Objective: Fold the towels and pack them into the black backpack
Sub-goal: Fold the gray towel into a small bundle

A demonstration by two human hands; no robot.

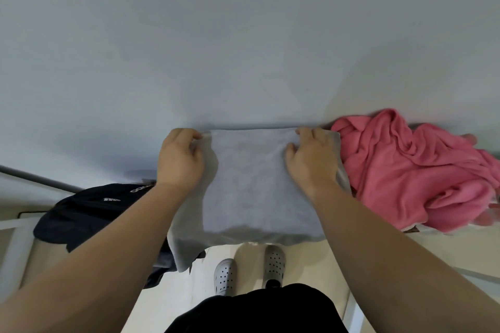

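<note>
Standing at the near edge of a table (243,48), a person looks down past black shorts (257,311) and two white perforated clogs (224,276) on a pale floor. Both bare forearms reach forward over a grey towel (251,184), which lies flat on the table directly ahead. Its near edge hangs over the table's rim, and its near-left corner droops lower than the rest. A paler layer shows along its left side.

The left hand (180,159) sits at the towel's far-left corner, with thumb and fingers curled and pinching the cloth there. The right hand (311,159) sits at the far-right corner, its fingers curled over the far edge and its thumb pressed on the top surface. The two hands are apart, one at each far corner.

The backpack (89,213), black with white lettering, sits to the left of the towel and below the table's level, partly hidden by the left forearm. What it rests on I cannot tell.

A pink towel (411,170) lies crumpled on the table just to the right of the grey one, touching its right edge. Beyond everything stretches the pale blue-grey tabletop.
</note>
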